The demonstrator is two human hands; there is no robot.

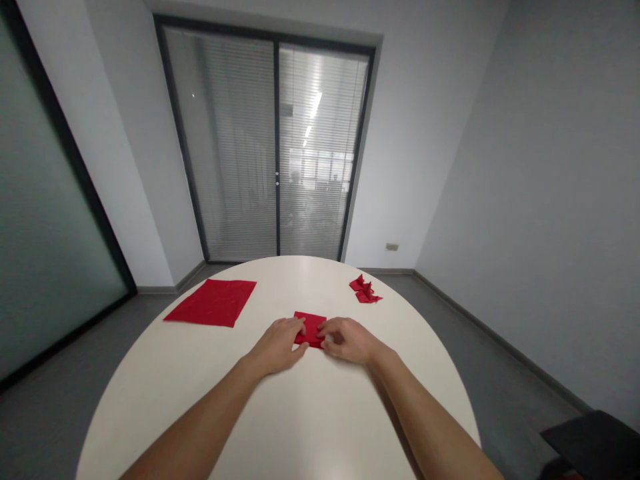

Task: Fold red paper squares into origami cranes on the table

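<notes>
A small folded red paper point(313, 325) lies on the table in front of me, its near edge showing stacked layers. My left hand point(280, 345) is at its left side, fingertips on top and thumb at the near left corner. From the right, my right hand point(349, 339) has curled fingers and thumb gripping the right edge. Fingers cover both side edges of the paper in part.
A larger flat red sheet point(215, 303) rests at the table's left. Small pointed folded red pieces point(367, 291) sit at the back right. The round white table point(300, 413) has a curved rim. A black chair point(595, 440) stands at the lower right.
</notes>
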